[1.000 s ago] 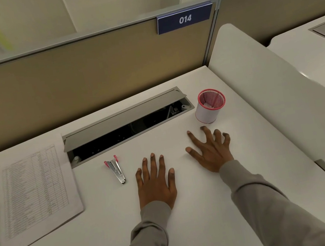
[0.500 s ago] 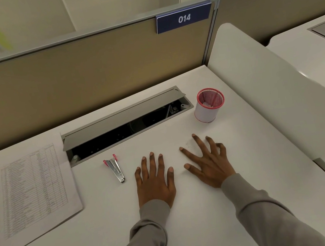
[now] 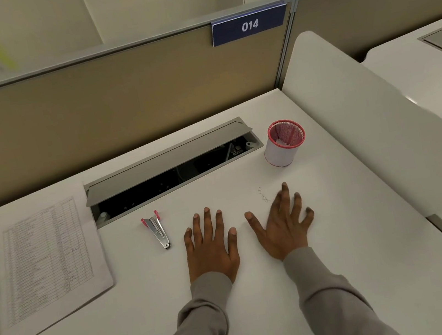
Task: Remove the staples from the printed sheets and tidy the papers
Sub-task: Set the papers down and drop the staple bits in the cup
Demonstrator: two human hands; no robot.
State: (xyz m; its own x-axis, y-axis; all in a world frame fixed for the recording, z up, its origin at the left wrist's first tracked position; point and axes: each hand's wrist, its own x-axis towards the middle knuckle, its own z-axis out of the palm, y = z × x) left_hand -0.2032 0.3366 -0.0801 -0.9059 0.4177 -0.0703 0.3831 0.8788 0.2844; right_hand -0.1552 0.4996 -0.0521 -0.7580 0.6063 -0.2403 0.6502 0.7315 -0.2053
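1. The printed sheets (image 3: 48, 270) lie flat at the left end of the table (image 3: 357, 247), well apart from both hands. They sit as one fairly squared stack. Whether any staple is left in them is too small to tell.
2. The left hand (image 3: 211, 248) rests palm down on the table with straight fingers, its grip wide and holding nothing. The right hand (image 3: 281, 224) also lies flat with fingers spread and its grip empty.
3. A few loose staples (image 3: 262, 197) lie just beside the right forefinger, near the mesh cup (image 3: 281, 154).
4. What looks like a staple remover (image 3: 158, 233) lies between the sheets and the left hand, nearer the hand.
5. The sheets are probably light and limp and will slide easily on the smooth top. They are best lifted by an edge or corner with the thumb beneath, then tapped square.
6. The staples are tiny, stiff and likely sharp-ended, so they will be hard to pinch off a flat surface. Sweeping them together first should help.
7. The remover looks rigid and small, and its pink end seems the natural place to pinch it.
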